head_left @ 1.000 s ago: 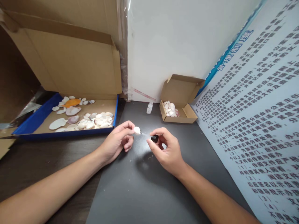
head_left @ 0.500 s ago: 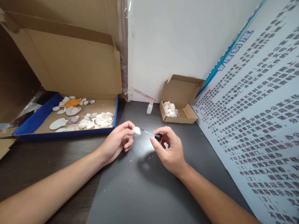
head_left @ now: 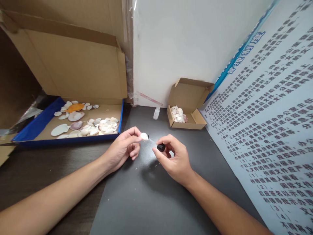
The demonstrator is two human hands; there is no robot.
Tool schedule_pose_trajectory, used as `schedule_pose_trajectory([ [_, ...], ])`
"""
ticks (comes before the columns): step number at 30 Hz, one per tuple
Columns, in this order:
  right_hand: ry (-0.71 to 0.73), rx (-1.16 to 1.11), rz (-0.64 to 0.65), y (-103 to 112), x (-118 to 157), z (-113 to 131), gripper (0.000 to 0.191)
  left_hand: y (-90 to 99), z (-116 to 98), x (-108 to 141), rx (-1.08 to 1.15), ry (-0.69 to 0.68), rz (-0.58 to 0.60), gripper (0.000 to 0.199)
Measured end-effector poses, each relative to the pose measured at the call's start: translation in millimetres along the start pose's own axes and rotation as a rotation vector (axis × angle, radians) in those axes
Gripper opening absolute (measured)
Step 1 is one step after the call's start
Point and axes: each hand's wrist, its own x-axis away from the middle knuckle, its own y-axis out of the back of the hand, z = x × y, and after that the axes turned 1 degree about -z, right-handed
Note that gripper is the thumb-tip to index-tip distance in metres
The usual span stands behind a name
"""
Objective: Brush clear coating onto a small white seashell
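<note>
Between thumb and forefinger, my left hand [head_left: 126, 145] pinches a small white shell [head_left: 144, 136] above the grey mat. My right hand [head_left: 174, 156] grips a black cap [head_left: 161, 147] with a thin applicator brush [head_left: 152, 140] sticking out to the left. The dark brush tip is at the right edge of the shell and looks to touch it. Behind the hands, a small clear bottle [head_left: 156, 113] with no cap on it stands upright on the mat.
A blue-edged cardboard box [head_left: 121, 120] at the left holds many shells and one orange shell [head_left: 74, 108]. At the back right sits a small open carton [head_left: 188, 124] with shells. A printed sheet [head_left: 264, 130] slants along the right side.
My right hand has moved slightly left with the black cap, bringing the brush tip from a short gap up to the shell's edge. My left hand has hardly moved.
</note>
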Motion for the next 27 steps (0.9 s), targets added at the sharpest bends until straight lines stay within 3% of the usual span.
schedule_pose_trajectory([
  [8, 0.037, -0.009, 0.034, 0.7, 1.2, 2.7, 0.011, -0.2, -1.2, 1.2, 0.0, 0.0, -0.004, 0.018],
  [16, 0.014, -0.007, -0.077, 0.0, -0.9, 0.5, 0.012, 0.5, -0.6, 0.8, 0.022, -0.019, 0.008, 0.016],
  [27, 0.011, -0.016, -0.039, -0.4, -0.2, -1.0, 0.012, 0.7, -1.0, 1.8, 0.023, -0.014, 0.04, 0.016],
])
